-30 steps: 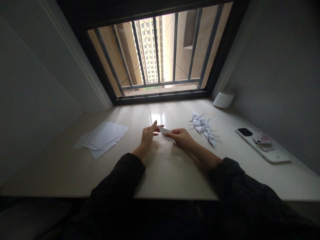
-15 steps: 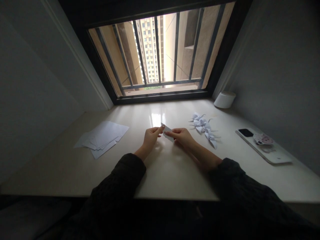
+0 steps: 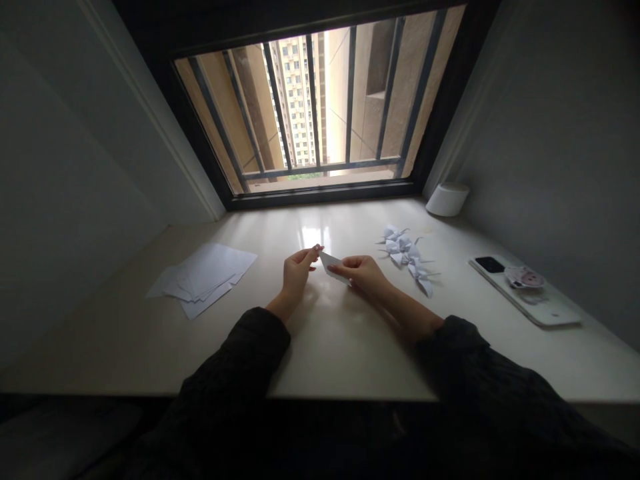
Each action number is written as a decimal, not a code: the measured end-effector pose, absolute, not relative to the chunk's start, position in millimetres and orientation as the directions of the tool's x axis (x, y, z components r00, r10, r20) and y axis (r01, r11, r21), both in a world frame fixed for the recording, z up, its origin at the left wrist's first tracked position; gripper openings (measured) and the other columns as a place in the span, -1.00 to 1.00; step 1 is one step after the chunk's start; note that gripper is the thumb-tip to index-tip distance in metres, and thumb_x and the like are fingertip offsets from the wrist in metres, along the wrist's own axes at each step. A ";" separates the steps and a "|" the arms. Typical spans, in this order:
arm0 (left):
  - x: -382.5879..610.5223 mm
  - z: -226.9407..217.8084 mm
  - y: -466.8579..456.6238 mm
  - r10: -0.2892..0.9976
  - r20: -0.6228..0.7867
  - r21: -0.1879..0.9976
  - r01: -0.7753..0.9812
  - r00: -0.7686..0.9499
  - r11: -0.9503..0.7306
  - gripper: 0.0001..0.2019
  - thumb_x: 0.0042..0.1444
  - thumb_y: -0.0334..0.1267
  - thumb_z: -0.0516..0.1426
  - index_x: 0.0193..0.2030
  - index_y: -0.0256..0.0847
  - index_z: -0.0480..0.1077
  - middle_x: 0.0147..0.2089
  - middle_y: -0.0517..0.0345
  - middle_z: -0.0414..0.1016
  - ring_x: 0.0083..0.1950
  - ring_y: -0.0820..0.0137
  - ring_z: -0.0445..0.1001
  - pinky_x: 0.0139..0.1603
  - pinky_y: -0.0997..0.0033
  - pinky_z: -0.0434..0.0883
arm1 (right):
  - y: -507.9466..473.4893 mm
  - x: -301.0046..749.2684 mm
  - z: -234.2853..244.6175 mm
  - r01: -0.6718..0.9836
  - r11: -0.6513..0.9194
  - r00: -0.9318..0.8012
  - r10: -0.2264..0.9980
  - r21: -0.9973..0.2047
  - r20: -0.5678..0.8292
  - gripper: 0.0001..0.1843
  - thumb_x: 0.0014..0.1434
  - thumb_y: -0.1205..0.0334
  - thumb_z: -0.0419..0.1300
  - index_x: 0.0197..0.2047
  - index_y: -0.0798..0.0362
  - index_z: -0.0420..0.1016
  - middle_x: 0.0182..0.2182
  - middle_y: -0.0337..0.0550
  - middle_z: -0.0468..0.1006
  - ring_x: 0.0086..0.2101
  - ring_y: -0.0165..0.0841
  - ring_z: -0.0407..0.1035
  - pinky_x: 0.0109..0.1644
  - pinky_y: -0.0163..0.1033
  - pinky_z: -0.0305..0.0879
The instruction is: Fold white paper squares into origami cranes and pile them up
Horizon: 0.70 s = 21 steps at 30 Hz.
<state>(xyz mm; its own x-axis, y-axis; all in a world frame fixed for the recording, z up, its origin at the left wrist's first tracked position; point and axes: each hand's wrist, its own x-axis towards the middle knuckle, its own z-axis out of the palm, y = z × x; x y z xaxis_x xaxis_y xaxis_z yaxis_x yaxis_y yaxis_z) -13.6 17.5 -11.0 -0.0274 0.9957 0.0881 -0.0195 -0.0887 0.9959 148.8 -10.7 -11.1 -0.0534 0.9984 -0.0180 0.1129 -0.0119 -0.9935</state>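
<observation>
A small folded piece of white paper [image 3: 329, 261] is held up between my two hands over the white sill. My left hand [image 3: 299, 267] pinches its upper left tip between thumb and forefinger. From the other side, my right hand [image 3: 363, 272] grips the paper's right part, thumb on top and the other fingers mostly hidden. To the right lie several folded paper cranes [image 3: 403, 248] in a slanting row. Loose white paper sheets [image 3: 207, 273] overlap in a pile on the left.
A white phone [image 3: 530, 293] with a cartoon grip on its back lies at the right. Near the window's right corner stands a white rounded object [image 3: 447, 199]. Walls flank the sill [image 3: 345, 347], and a barred window [image 3: 320, 113] closes the back.
My left thumb and fingers have slid up and left to the paper's tip, so more of the paper shows. My right hand keeps its hold.
</observation>
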 end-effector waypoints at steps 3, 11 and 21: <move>-14.5 -11.1 17.8 0.996 0.087 0.996 0.021 -0.019 -0.087 -0.56 -0.08 0.08 0.23 -0.18 -0.22 0.56 -0.23 -0.01 0.55 -0.20 0.33 0.44 -0.30 0.41 0.35 | -9.9 151.3 -9.6 0.255 0.140 0.066 0.985 -0.957 0.162 -0.61 -0.08 -0.11 0.29 -0.53 0.08 0.48 -0.62 -0.24 0.41 -0.57 -0.44 0.20 -0.48 -0.29 0.10; -6.3 -7.2 10.9 0.969 -0.001 0.999 0.037 0.247 -0.008 -0.59 -0.03 0.07 0.21 -0.24 -0.26 0.57 -0.23 -0.06 0.57 -0.12 0.23 0.50 -0.10 0.26 0.39 | -12.2 156.3 -9.3 0.748 0.455 -0.087 0.788 -0.483 0.609 -0.78 0.19 0.11 0.12 -0.33 0.02 0.53 -0.29 -0.08 0.56 -0.26 -0.28 0.38 -0.22 -0.24 0.23; -9.1 -10.3 16.5 0.985 -0.019 0.995 -0.098 0.170 0.036 -0.59 -0.06 0.01 0.24 -0.17 -0.28 0.55 -0.24 0.00 0.57 -0.22 0.34 0.49 -0.12 0.30 0.39 | -9.5 153.1 -17.9 0.635 0.544 -0.119 0.771 -0.549 0.626 -0.70 0.10 0.01 0.24 -0.11 -0.10 0.55 -0.22 -0.16 0.55 -0.37 -0.38 0.44 -0.29 -0.27 0.33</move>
